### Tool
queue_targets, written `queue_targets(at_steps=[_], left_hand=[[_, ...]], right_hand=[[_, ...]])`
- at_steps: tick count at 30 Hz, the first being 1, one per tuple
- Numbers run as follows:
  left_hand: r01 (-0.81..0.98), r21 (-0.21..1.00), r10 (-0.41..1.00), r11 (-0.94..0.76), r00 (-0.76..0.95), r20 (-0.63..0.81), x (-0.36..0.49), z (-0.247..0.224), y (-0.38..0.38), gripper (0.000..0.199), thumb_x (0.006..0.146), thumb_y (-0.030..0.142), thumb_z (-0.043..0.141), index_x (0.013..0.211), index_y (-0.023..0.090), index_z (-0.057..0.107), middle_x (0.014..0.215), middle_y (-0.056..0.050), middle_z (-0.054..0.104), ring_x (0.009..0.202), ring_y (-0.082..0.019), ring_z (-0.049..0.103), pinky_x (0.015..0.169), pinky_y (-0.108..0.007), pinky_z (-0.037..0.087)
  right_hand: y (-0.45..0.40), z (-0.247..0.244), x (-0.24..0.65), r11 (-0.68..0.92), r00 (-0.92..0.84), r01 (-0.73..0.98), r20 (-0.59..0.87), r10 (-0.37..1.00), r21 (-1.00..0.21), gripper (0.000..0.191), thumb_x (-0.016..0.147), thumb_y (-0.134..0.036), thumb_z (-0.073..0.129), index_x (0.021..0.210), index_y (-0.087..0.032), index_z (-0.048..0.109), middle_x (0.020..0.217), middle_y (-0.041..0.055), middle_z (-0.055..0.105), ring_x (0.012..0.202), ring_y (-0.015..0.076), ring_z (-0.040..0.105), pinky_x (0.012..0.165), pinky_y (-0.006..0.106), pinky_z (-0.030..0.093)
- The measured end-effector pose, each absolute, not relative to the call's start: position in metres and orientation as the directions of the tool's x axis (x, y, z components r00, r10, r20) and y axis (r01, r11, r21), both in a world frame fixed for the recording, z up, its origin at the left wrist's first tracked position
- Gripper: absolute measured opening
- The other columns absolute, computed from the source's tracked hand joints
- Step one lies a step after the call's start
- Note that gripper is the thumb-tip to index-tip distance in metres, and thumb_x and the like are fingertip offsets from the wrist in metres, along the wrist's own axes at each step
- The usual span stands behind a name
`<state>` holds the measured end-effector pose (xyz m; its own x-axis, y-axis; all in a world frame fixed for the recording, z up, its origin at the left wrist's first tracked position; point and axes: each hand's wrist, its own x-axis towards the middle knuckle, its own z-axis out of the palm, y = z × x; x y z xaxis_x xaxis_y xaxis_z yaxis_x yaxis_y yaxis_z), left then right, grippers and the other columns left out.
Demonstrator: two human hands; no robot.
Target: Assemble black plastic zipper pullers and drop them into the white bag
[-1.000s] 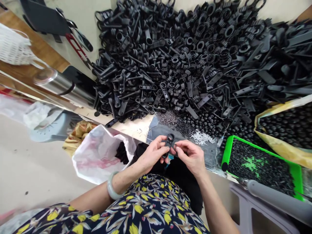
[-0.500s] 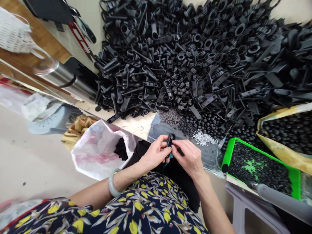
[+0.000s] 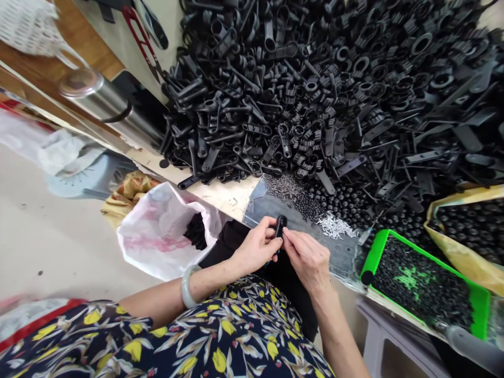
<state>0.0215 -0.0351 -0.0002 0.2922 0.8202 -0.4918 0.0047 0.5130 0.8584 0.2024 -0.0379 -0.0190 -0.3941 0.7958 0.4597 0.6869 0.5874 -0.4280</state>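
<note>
A small black plastic part (image 3: 281,224) stands upright between my hands, above my lap. My left hand (image 3: 258,244) is closed around it, thumb on the near side. My right hand (image 3: 307,257) has its fingertips pinched together at the part's right edge; whatever lies between them is too small to make out. Beyond the hands lie a heap of small white pins (image 3: 335,226), a patch of tiny grey pieces (image 3: 280,189) and round black beads (image 3: 342,202). A large pile of black plastic parts (image 3: 252,94) covers the table behind.
A green tray (image 3: 378,257) of small black pieces stands at the right, beside a yellow-edged bag (image 3: 464,252) of black balls. At the left are a steel flask (image 3: 98,100) and, below the table edge, an open white bag (image 3: 145,236).
The view has shifted, so the table items sit somewhat differently in the frame. The black part is turned a little between my hands, and my right fingertips remain beside it.
</note>
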Motion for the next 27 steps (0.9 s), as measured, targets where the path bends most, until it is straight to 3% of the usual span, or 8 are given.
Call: queue_targets(at_steps=[9, 27], left_hand=[[0.034, 0.885, 0.847, 0.464, 0.277, -0.454, 0.023, -0.006, -0.038, 0.024, 0.094, 0.022, 0.056, 0.116, 0.022, 0.049, 0.082, 0.004, 0.067, 0.055, -0.008, 0.063, 0.054, -0.018, 0.048], [-0.029, 0.873, 0.835, 0.488, 0.306, -0.457, 0.019, -0.009, -0.033, 0.026, 0.091, 0.022, 0.058, 0.115, 0.022, 0.048, 0.079, 0.004, 0.068, 0.052, -0.009, 0.066, 0.048, -0.017, 0.047]], right_hand=[[-0.041, -0.011, 0.198, 0.559, -0.429, 0.764, 0.396, 0.812, -0.32, 0.016, 0.103, -0.014, 0.06, 0.114, -0.015, 0.072, 0.098, 0.0071, 0.082, 0.083, 0.0178, 0.077, 0.079, 0.028, 0.057], [-0.029, 0.006, 0.197, 0.543, -0.495, 0.802, 0.232, 0.837, -0.249, 0.014, 0.106, -0.02, 0.057, 0.104, -0.017, 0.07, 0.09, 0.0045, 0.077, 0.078, 0.017, 0.07, 0.073, 0.03, 0.047]])
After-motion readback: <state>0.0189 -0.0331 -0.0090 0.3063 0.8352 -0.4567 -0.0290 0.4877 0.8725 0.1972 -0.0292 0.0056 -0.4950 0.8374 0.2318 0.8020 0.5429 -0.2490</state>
